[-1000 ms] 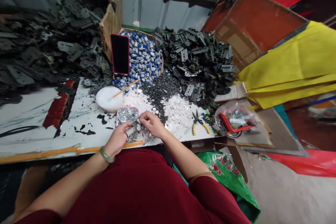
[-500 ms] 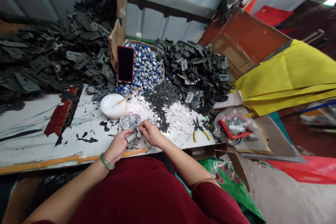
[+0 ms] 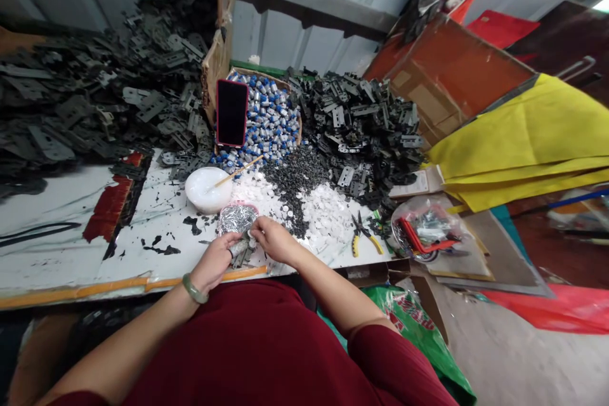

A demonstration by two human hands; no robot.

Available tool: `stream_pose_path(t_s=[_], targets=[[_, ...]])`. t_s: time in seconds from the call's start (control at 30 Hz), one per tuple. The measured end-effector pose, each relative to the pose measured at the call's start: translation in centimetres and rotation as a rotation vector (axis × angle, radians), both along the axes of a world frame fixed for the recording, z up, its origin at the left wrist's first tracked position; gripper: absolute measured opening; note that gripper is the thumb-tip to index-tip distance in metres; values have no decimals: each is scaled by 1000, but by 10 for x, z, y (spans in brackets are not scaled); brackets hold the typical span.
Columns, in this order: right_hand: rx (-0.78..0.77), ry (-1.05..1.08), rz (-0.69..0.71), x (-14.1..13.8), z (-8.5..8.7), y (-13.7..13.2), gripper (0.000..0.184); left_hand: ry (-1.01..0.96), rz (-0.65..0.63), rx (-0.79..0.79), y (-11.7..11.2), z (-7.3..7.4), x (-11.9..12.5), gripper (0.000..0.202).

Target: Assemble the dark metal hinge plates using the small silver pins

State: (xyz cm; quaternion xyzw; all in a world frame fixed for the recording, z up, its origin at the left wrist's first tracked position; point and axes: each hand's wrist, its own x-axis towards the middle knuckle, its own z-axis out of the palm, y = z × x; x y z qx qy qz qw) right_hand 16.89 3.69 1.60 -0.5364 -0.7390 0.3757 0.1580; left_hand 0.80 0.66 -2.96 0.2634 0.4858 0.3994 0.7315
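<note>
My left hand [image 3: 214,261] and my right hand [image 3: 276,241] meet low on the white, ink-stained table top [image 3: 157,247]. Both pinch a small grey metal part [image 3: 243,246], which is partly hidden by my fingers. Just beyond them lies a foil-lined tray [image 3: 238,218] of small shiny pieces. Beside it stands a white bowl [image 3: 207,190] with a wooden stick [image 3: 238,172] resting in it. More dark metal pieces [image 3: 245,258] lie under my hands.
A basket of blue-and-silver cylinders [image 3: 269,117] stands behind a red-edged phone [image 3: 231,113]. Dark metal plates [image 3: 361,133] heap on both sides. White caps [image 3: 327,219], yellow-handled pliers [image 3: 366,242] and a plastic bag [image 3: 425,228] lie to the right. Yellow sheeting [image 3: 518,146] hangs further right.
The whole scene has shifted slightly in view as my head moved. My hands stay together on the small metal part, with little visible change in their grip.
</note>
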Motion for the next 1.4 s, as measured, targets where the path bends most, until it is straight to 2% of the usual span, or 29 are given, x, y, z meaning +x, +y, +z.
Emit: stream_pose_path(t_s=[0.2, 0.47, 0.7, 0.83, 1.0, 1.1, 1.17, 1.2, 1.27, 1.37, 1.4], targets=[[-64, 63, -14, 3, -1, 6, 11, 33, -9, 19, 1, 2, 0, 31], [33, -62, 34, 3, -1, 0, 7, -4, -9, 4, 1, 1, 2, 30], [3, -44, 36, 5, -2, 3, 8, 25, -5, -2, 2, 1, 1, 34], [-18, 12, 20, 5, -1, 4, 7, 71, -32, 49, 2, 7, 1, 31], [-126, 247, 13, 9, -11, 6, 11, 222, -135, 196, 0, 19, -6, 24], [-301, 387, -10, 14, -19, 12, 28, 282, -197, 283, -2, 24, -11, 21], [-351, 376, 30, 16, -21, 26, 37, 249, -246, 296, -4, 26, -12, 21], [-323, 336, 55, 15, -21, 37, 37, 213, -263, 288, -5, 27, -11, 22], [-164, 197, 30, 13, -18, 68, 29, 137, -275, 261, -7, 27, -8, 26], [186, -119, -255, 3, -13, 125, 16, 84, -251, 232, -8, 26, -4, 27], [269, -210, -310, -1, -13, 142, 14, 83, -240, 222, -8, 26, -4, 27]])
